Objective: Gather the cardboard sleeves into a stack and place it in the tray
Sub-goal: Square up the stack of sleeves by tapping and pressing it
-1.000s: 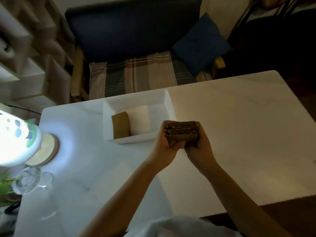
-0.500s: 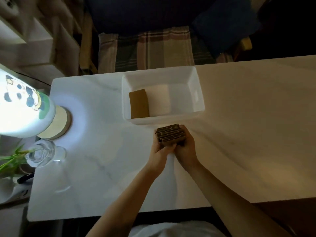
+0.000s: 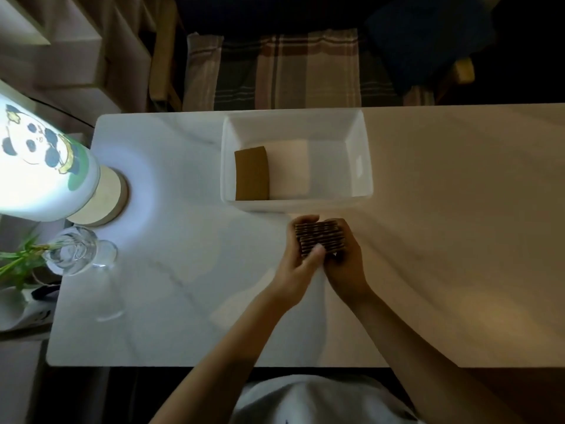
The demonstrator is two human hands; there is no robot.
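Two hands, one bundle, head view only. Left hand (image 3: 298, 264) and right hand (image 3: 344, 266) are both clamped on the stack of cardboard sleeves (image 3: 319, 238), fingers wrapped round either side, thumbs at the near edge. Stack is seen edge-on, so the corrugated ends show as dark stripes; edges look fairly even, tho can't count the sleeves. It sits just short of the tray's near wall, toward the person; can't tell if it's resting on the bench (image 3: 443, 224) or lifted a bit.

Tray (image 3: 365, 166) is white, deep-sided, at the far edge of the bench. Inside, against the tray's left wall, lies one brown sleeve (image 3: 252, 174), flat; rest of the tray floor is bare, w/ plenty of room to its right.

No loose sleeves show anywhere on the bench around the tray.

Progress, as I read it: gathering is done or nearly so, stack squared up. What's left: lift it over the near wall and set it down inside, approx. beside or on top of that lone sleeve. Last step basically.
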